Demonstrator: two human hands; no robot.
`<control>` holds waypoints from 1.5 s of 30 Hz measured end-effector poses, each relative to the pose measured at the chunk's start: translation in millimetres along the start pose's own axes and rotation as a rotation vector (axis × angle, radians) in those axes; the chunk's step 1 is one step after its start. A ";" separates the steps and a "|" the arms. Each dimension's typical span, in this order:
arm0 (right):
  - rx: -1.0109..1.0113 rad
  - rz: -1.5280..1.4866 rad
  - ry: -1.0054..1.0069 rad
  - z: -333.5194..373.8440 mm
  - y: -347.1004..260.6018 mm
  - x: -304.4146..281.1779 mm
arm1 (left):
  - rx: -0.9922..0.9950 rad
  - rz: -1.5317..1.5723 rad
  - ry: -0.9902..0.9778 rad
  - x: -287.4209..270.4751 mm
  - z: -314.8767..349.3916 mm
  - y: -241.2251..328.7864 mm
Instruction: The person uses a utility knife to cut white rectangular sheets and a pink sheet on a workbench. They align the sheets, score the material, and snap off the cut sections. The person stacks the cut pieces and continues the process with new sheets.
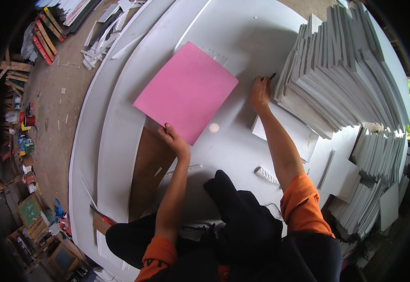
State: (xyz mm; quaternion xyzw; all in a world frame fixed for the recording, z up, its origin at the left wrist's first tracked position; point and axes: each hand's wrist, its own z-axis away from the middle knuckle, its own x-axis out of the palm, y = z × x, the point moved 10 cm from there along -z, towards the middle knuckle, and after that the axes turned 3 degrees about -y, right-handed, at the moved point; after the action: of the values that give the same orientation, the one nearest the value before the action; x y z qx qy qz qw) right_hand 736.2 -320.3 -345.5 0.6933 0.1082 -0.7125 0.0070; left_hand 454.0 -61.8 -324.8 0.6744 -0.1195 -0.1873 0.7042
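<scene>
Gripping the near edge of the pink sheet (186,91) in the left hand (174,139), apparently with the thumb on top; cannot tell how the other fingers sit underneath. Holding a slim dark pen-like tool (273,75) in the closed fingers of the right hand (261,94), just beside the tall stack of white boards (336,70). Slanted over the large white panel (235,150), left of the right hand; hard to tell whether lying flat or slightly raised. Looks light, thin and fairly stiff, probably smooth enough to slide, likely to dent at the corners. Best taken by two opposite edges, without pinching a corner. Overlapping a see-through piece (220,57) at the upper right edge, near a brown board (148,160) at the lower left. Most room between sheet and stack; tightest beside the boards' uneven edges.
</scene>
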 end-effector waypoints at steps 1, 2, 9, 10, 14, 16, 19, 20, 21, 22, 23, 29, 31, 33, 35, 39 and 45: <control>-0.013 -0.038 0.007 -0.7 0.7 -1.2 | 0.002 0.004 -0.005 -1.0 0.0 -1.3; -0.030 -0.081 0.013 -1.2 -3.5 -3.6 | 0.007 0.007 -0.005 -2.2 -1.2 1.1; -0.220 -0.618 0.265 19.6 -56.3 -78.5 | -0.003 0.054 -0.034 -31.1 -24.8 24.1; -0.178 -0.700 0.304 22.9 -62.6 -91.5 | -0.031 0.065 -0.046 -42.3 -34.3 27.8; -0.034 -1.287 0.024 24.9 -104.7 -97.5 | -0.075 0.028 -0.123 -94.1 -58.7 86.7; -0.122 -1.366 -0.071 36.4 -143.6 -103.8 | -0.022 0.010 -0.085 -134.0 -55.6 123.6; -0.272 -1.299 -0.168 63.0 -202.6 -97.8 | -0.018 -0.041 -0.017 -216.6 -39.1 162.2; -0.267 -1.281 -0.188 71.6 -218.1 -89.8 | -0.001 -0.053 0.045 -253.0 -29.2 170.7; -0.263 -1.253 -0.207 79.6 -230.3 -82.8 | 0.009 -0.058 0.105 -289.6 -17.8 175.0; -0.257 -1.225 -0.222 87.7 -240.6 -76.0 | 0.018 -0.063 0.162 -323.3 -6.6 179.3; -0.299 -1.179 -0.269 98.7 -257.3 -68.8 | 0.016 -0.076 0.210 -355.4 8.3 181.8; -0.452 -0.916 -0.327 129.5 -276.9 -16.7 | -0.136 -0.002 0.418 -434.8 59.1 139.8; -0.498 -0.814 -0.317 129.2 -274.3 -11.0 | -0.119 0.049 0.298 -418.5 52.4 117.1; -0.578 -0.568 -0.124 133.7 -274.3 -24.1 | -0.134 0.207 0.299 -397.1 40.6 78.2; -0.593 -0.450 -0.089 121.6 -268.7 -27.7 | -0.167 0.353 0.233 -359.1 19.0 47.3; -0.600 -0.294 0.044 88.5 -246.6 -27.5 | -0.289 0.527 0.016 -272.6 -1.6 15.5; -0.533 -0.122 0.106 75.7 -250.2 -8.6 | -0.416 0.624 -0.136 -237.3 -16.2 -0.1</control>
State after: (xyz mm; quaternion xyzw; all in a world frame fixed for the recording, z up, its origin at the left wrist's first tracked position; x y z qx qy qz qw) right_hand 621.9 -89.5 -299.7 0.6956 0.3333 -0.6207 0.1406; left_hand 247.0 53.7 -305.9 0.4341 -0.3249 -0.0285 0.8398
